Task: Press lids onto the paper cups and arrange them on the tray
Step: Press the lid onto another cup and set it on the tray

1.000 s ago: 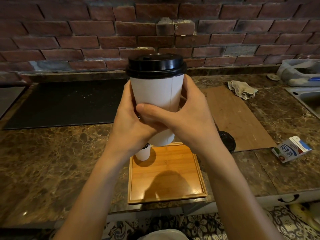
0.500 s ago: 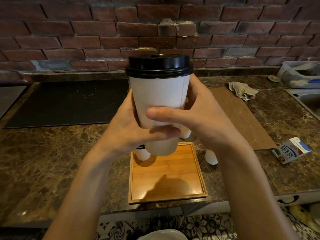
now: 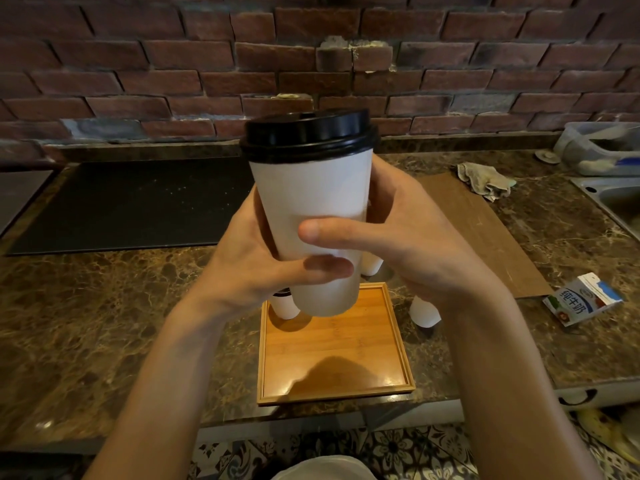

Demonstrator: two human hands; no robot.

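A small lidded cup point(image 3: 284, 306) stood on the wooden tray's point(image 3: 332, 344) far-left corner, half hidden by the left hand point(image 3: 249, 268); another cup point(image 3: 425, 311) and a milk carton point(image 3: 581, 299) sat to the right. Both hands, the right hand point(image 3: 408, 244) included, wrapped the paper cup point(image 3: 311, 209) above the tray. It was near upright, black lid point(image 3: 308, 136) on top, leaning slightly left.

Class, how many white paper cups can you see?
4: a lidded cup held by left hand and right hand; a cup on the tray's far-left corner; a cup beyond the tray; a cup on the counter right of it. Hands may hide more.
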